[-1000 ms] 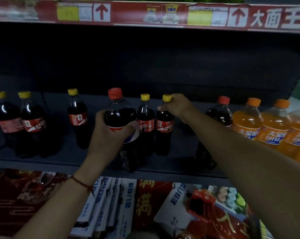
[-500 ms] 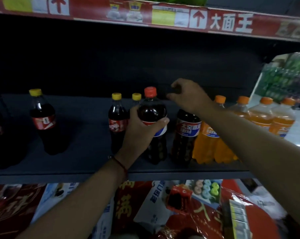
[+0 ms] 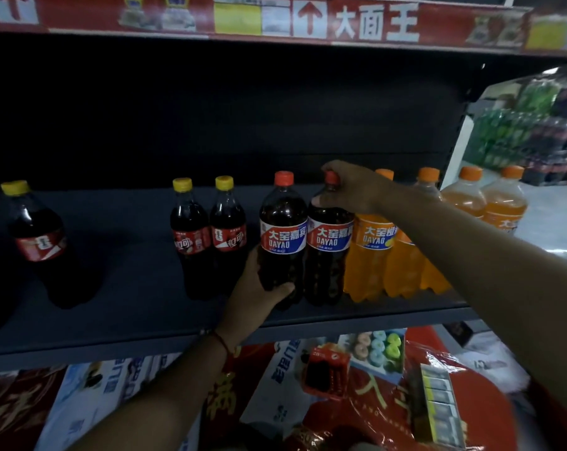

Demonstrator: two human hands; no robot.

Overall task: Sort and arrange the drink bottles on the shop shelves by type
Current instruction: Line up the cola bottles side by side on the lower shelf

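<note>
Two large dark Dayao bottles with red caps stand side by side at the middle of the dark shelf (image 3: 139,307). My left hand (image 3: 259,288) wraps the lower body of the left Dayao bottle (image 3: 283,229). My right hand (image 3: 353,187) grips the neck and cap of the right Dayao bottle (image 3: 329,242). Left of them stand two small cola bottles (image 3: 210,236) with yellow caps, and a third small cola bottle (image 3: 36,239) is farther left. Orange Dayao bottles (image 3: 373,255) line up to the right, touching the right dark bottle.
A red price strip (image 3: 308,24) runs along the shelf above. Below the shelf edge lie red bags, printed packs and a snack box (image 3: 327,369). Stacked drink packs (image 3: 529,135) stand on the floor beyond the shelf's right end.
My left hand carried the large dark bottle rightward and set it beside the other large dark one. My right hand left a small cola cap and took the right bottle's neck.
</note>
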